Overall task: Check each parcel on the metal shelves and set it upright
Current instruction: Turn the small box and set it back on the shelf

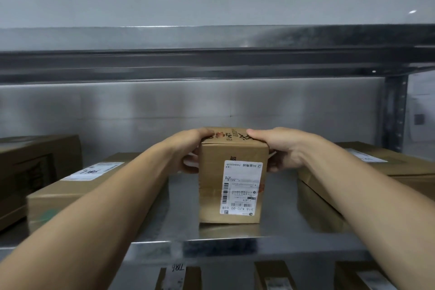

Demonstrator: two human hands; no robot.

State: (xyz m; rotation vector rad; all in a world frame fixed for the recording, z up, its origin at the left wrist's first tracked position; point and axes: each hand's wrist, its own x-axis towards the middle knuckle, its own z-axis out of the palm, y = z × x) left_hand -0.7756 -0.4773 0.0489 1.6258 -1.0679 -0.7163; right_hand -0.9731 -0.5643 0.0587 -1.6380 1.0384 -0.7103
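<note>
Upright between both, parcel [231, 181] on shelf [179, 207], left hand [190, 148] and right hand [280, 148] gripping its sides.

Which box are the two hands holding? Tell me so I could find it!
Look at the shiny metal shelf, in the gap between the flat boxes lying left and right. The small box stands there alone, with the left hand and right hand gripping its top. Unlike its neighbours, it stands tall, and its white label faces front, upside down.

Both hands [231, 150] grip upright parcel [233, 181]; metal shelf [179, 214] beneath.
</note>
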